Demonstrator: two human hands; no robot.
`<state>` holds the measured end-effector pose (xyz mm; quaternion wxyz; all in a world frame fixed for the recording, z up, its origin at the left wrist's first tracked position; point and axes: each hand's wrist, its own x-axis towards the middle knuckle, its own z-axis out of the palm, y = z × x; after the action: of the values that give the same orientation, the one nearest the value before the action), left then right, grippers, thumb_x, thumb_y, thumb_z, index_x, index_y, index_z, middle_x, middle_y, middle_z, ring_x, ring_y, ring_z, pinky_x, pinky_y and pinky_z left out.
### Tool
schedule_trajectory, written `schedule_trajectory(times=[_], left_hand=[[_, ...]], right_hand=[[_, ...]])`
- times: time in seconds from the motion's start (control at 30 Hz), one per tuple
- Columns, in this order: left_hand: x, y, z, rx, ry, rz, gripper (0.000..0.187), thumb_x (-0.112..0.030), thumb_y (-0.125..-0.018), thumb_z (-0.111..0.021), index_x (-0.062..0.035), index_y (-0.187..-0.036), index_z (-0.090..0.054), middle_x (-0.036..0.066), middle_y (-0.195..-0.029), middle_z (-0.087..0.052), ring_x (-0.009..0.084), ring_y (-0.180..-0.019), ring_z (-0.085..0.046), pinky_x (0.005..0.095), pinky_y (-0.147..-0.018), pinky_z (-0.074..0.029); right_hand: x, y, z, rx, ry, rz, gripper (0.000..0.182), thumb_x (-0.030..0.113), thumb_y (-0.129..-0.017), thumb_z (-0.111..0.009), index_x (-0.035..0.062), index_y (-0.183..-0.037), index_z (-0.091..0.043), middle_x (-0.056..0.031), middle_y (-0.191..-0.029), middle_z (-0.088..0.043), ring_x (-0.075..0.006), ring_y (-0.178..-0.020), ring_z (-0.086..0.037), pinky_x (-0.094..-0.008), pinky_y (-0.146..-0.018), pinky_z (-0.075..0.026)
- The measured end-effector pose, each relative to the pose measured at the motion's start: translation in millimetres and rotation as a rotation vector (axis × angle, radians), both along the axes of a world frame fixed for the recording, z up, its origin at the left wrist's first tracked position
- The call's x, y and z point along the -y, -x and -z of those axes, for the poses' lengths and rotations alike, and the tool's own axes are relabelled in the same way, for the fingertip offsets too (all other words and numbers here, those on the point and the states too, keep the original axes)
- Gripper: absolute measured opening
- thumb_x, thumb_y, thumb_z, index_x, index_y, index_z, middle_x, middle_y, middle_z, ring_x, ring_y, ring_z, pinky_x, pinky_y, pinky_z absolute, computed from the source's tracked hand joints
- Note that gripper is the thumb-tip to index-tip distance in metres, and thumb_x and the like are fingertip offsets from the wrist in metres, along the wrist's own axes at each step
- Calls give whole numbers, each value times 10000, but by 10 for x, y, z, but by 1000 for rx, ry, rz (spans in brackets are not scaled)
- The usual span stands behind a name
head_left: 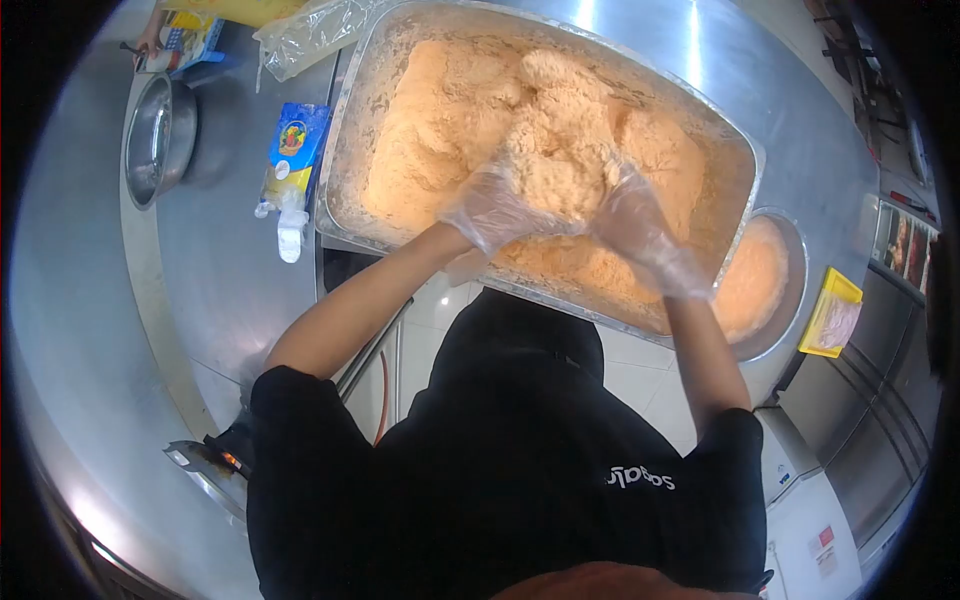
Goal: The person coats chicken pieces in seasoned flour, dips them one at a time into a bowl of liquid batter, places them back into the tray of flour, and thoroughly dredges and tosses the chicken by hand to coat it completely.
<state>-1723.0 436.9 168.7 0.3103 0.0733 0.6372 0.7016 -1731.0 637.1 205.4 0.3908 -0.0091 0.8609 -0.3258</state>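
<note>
A large metal tray (742, 165) holds a deep bed of orange-tinted breading flour (430, 110). My left hand (505, 212) and my right hand (640, 228), both in clear plastic gloves, are inside the tray near its front side. Between them they cup a heap of flour-coated pieces (560, 165), lumpy and pale; what lies under the coating cannot be made out. The fingers are partly buried in the heap and slightly blurred.
Right of the tray sits a round metal bowl (800, 265) with orange-tinted contents, then a yellow tray (828, 338). At left are a blue packet (297, 135) and a steel bowl (160, 140). Another person's hand (150, 42) shows at the top left.
</note>
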Motion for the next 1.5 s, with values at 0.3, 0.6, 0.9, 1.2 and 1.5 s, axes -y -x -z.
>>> schedule_trajectory(times=[0.3, 0.6, 0.9, 1.2, 1.5], left_hand=[[870, 123, -249, 438, 609, -283, 1054, -694, -811, -637, -26, -1533, -258, 201, -1544, -354, 358, -1443, -296, 450, -1197, -222], [308, 990, 233, 456, 266, -275, 931, -779, -902, -308, -219, -1588, -18, 125, -1642, 98, 300, -1508, 118, 529, -1215, -18], [381, 818, 383, 167, 220, -112, 824, -575, -954, -432, -192, -1588, -71, 99, -1653, -18, 295, -1522, -3, 526, -1225, -71], [381, 53, 682, -1127, 620, 163, 702, -480, -950, -539, -145, -1523, -308, 209, -1433, -469, 335, -1439, -308, 592, -1190, -146], [-171, 254, 526, -791, 994, 106, 669, -546, -934, -517, -185, -1483, -390, 167, -1459, -437, 370, -1423, -301, 613, -1147, -164]], right_hand=[[-452, 390, -84, -216, 69, 279, 602, 314, -942, -625, 127, -1475, -418, -150, -1525, -401, -275, -1379, -430, -435, -1114, -423], [-74, 986, 439, 63, 72, 483, 713, 605, -977, -415, 123, -1501, -385, -144, -1580, -311, -276, -1490, -227, -440, -1214, -212], [126, 1078, 325, 171, 193, 293, 799, 654, -972, -337, 143, -1567, -185, -132, -1628, -149, -269, -1511, -123, -458, -1204, -230], [71, -21, 396, -579, 262, -85, 570, 411, -923, -612, 37, -1345, -524, -181, -1299, -547, -316, -1170, -520, -484, -973, -435], [-116, -194, 1265, -777, -65, -237, 509, 277, -828, -621, 10, -1257, -560, -210, -1233, -581, -335, -1235, -518, -464, -1055, -383]])
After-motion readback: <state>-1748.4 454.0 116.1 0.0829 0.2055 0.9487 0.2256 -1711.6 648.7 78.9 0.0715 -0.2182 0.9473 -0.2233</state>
